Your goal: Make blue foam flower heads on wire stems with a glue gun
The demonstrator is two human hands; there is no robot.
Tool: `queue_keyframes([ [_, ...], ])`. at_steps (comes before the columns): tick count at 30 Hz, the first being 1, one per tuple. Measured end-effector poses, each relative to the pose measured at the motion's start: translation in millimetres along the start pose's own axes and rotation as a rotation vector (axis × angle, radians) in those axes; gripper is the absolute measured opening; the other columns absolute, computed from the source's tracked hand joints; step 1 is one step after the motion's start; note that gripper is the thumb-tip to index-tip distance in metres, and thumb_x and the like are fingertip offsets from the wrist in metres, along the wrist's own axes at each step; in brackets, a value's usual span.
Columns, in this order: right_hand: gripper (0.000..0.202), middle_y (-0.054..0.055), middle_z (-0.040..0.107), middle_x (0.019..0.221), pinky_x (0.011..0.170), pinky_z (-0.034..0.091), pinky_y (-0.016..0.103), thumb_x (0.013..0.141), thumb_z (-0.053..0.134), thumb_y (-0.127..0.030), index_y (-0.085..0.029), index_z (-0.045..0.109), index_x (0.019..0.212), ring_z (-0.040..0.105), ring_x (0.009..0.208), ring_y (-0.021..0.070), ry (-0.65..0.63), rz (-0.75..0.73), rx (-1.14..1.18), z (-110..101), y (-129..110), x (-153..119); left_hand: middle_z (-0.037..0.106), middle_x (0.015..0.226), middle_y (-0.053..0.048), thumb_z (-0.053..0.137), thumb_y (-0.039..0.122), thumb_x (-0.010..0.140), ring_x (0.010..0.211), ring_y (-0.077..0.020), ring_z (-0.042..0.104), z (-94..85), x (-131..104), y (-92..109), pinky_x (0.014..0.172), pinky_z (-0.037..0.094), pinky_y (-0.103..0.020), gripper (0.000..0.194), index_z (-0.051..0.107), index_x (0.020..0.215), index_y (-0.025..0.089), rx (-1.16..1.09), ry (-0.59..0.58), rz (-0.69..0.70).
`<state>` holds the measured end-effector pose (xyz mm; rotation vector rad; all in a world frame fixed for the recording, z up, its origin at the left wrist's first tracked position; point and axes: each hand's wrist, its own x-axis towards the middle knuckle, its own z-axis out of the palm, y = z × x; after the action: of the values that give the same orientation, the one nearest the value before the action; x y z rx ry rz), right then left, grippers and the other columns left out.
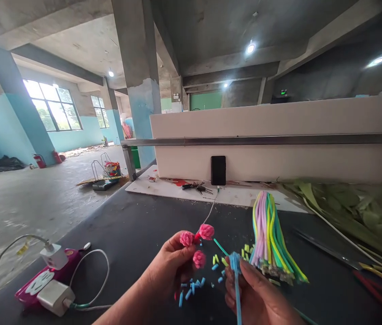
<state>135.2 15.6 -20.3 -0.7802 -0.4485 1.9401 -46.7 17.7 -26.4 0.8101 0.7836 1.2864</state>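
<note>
My left hand (pixel 174 259) is closed on several pink fuzzy flower heads (pixel 206 232), which stick out past the thumb and fingertips. To its right, my right hand (pixel 253 289) pinches a blue fuzzy piece (pixel 235 262) with a blue stem hanging down from it. A thin green stick (pixel 221 247) points up and left beside the blue piece. Short blue cut bits (pixel 188 294) and yellow-green bits (pixel 215 259) lie on the dark table between and below the hands. Beyond my right hand lies a bundle of lilac, yellow and green fuzzy stems (pixel 268 225).
A black phone (pixel 218 170) leans on the white panel, with keys (pixel 197 186) beside it. At the left is a pink power strip (pixel 38 282) with plugs and cables. Long-bladed scissors (pixel 326 248) and green leafy material (pixel 353 212) are at the right.
</note>
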Motion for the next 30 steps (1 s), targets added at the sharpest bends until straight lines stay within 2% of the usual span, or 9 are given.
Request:
queue_keyframes([
  [4, 0.015, 0.004, 0.067, 0.076, 0.057, 0.047, 0.024, 0.073, 0.072, -0.029, -0.017, 0.07, 0.081, 0.059, 0.069, 0.0143, -0.033, -0.003, -0.003, -0.6, 0.4, 0.0, 0.052, 0.051, 0.003, 0.06, 0.025, 0.079, 0.032, -0.0032, 0.033, 0.3, -3.6, -1.6, 0.031, 0.022, -0.014, 0.014, 0.048, 0.078, 0.018, 0.003, -0.037, -0.003],
  [7, 0.014, 0.003, 0.067, 0.075, 0.06, 0.049, 0.025, 0.074, 0.071, -0.029, -0.017, 0.07, 0.082, 0.059, 0.07, 0.0137, -0.04, -0.019, -0.001, -0.8, -0.3, -0.3, 0.053, 0.054, 0.001, 0.06, 0.025, 0.079, 0.035, -0.004, 0.035, -1.5, -6.1, -1.9, 0.032, 0.025, -0.015, 0.011, 0.053, 0.079, 0.017, -0.01, -0.114, 0.005],
  [10, 0.013, 0.003, 0.068, 0.074, 0.063, 0.05, 0.027, 0.073, 0.072, -0.026, -0.017, 0.071, 0.082, 0.059, 0.067, 0.0129, -0.027, -0.016, 0.008, -1.4, -1.3, 0.6, 0.057, 0.067, -0.003, 0.059, 0.021, 0.08, 0.044, -0.0046, 0.044, -0.7, -7.6, -0.5, 0.04, 0.034, -0.015, 0.01, 0.058, 0.085, 0.013, -0.08, -0.192, 0.004],
  [13, 0.012, 0.003, 0.068, 0.071, 0.06, 0.05, 0.026, 0.072, 0.073, -0.025, -0.017, 0.071, 0.081, 0.059, 0.063, 0.0124, -0.018, -0.025, 0.0, -2.8, -2.2, 2.9, 0.06, 0.076, -0.007, 0.057, 0.017, 0.08, 0.053, -0.0076, 0.053, 1.5, -7.4, 1.7, 0.049, 0.04, -0.018, 0.021, 0.06, 0.1, 0.01, -0.119, -0.237, -0.015],
  [16, 0.012, 0.003, 0.069, 0.07, 0.058, 0.05, 0.026, 0.07, 0.075, -0.024, -0.017, 0.071, 0.08, 0.059, 0.062, 0.0124, -0.015, -0.028, -0.002, -4.2, -2.8, 4.9, 0.061, 0.079, -0.009, 0.054, 0.018, 0.083, 0.056, -0.0086, 0.056, 2.7, -6.4, 3.4, 0.052, 0.042, -0.019, 0.022, 0.06, 0.101, 0.008, -0.121, -0.241, -0.03],
  [23, 0.013, 0.004, 0.068, 0.071, 0.057, 0.05, 0.026, 0.071, 0.074, -0.024, -0.017, 0.07, 0.08, 0.059, 0.063, 0.0127, -0.011, -0.024, -0.024, -4.0, -2.6, 3.3, 0.061, 0.072, -0.008, 0.051, 0.019, 0.085, 0.048, -0.007, 0.052, 2.9, -7.4, 6.0, 0.047, 0.038, -0.018, 0.011, 0.056, 0.088, 0.01, -0.14, -0.23, -0.052],
  [30, 0.016, 0.003, 0.066, 0.071, 0.061, 0.05, 0.027, 0.07, 0.074, -0.026, -0.015, 0.069, 0.081, 0.058, 0.063, 0.0125, -0.029, -0.027, -0.033, -3.5, -1.6, 2.6, 0.061, 0.068, -0.007, 0.051, 0.021, 0.085, 0.044, -0.0067, 0.05, 4.1, -9.2, 6.4, 0.045, 0.036, -0.018, 0.012, 0.055, 0.087, 0.01, -0.12, -0.201, -0.09],
])
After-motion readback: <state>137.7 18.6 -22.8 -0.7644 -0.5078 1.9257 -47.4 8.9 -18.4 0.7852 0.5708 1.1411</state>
